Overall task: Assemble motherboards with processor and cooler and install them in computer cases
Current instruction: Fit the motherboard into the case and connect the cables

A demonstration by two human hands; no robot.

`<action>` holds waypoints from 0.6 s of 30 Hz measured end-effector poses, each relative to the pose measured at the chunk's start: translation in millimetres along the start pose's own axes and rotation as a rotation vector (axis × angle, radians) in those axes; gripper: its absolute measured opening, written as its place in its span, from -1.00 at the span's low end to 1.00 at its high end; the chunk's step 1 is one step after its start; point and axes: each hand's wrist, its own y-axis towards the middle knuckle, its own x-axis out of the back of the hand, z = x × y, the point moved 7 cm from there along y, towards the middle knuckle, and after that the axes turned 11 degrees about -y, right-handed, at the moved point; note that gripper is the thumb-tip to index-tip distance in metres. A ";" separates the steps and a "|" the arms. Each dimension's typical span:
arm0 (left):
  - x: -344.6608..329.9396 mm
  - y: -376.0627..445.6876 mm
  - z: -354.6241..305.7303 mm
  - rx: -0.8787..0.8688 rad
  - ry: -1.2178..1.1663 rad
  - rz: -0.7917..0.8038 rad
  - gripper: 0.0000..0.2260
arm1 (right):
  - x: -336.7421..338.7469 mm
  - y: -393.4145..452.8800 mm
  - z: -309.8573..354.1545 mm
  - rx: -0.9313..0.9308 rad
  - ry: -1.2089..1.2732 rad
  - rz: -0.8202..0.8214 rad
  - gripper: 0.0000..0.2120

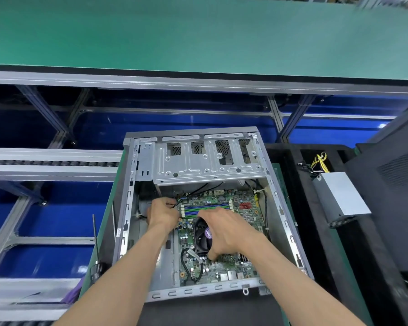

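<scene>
Open case [137, 184] lies flat on a green mat [97, 250], side panel off, drive cage [198, 161] at its far end. Board [231, 267] sits inside the case, in the near-right part of the floor, black cooler [201, 238] mounted on it.

Left hand [161, 214] at the board's far-left corner, fingers curled, pinching a thin black cable [174, 205]. Right hand [224, 231] lies over the cooler, fingers bent around its edges, gripping it; thumb reaches down to the board by the cooler's near side.

Screwdriver [96, 255] stands at the mat's left edge, tip up. Right of the case: black foam tray [299, 208] with a grey power supply [342, 198], yellow and black wires [318, 161] at its far end. Dark case panel [391, 184] further right.

Behind: long green belt [198, 36] on an aluminium frame [198, 83]. Roller rail [52, 164] at left. Blue floor [57, 220] below.
</scene>
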 end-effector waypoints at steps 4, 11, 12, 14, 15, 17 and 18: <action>3.2 9.4 -10.4 -0.004 -0.015 0.067 -0.65 | 6.4 8.0 1.2 -0.023 0.013 -0.029 -0.09; 5.4 29.1 -32.6 -0.032 -0.042 0.162 -0.63 | 19.6 26.7 -1.7 -0.054 0.034 -0.068 -0.08; 4.9 29.7 -31.0 -0.025 -0.049 0.152 -0.63 | 18.6 26.7 -1.5 -0.054 0.036 -0.068 -0.09; 3.9 31.3 -26.7 -0.013 -0.077 0.132 -0.63 | 18.3 27.5 -1.9 -0.042 0.034 -0.063 -0.10; 3.2 32.0 -24.5 -0.009 -0.098 0.122 -0.63 | 18.4 27.7 -3.0 -0.043 0.041 -0.059 -0.11; 3.2 34.8 -21.6 -0.002 -0.148 0.091 -0.63 | 20.4 27.9 -4.3 -0.051 0.044 -0.062 -0.12; 3.0 36.2 -20.5 0.010 -0.178 0.080 -0.63 | 21.1 27.9 -4.2 -0.057 0.038 -0.063 -0.12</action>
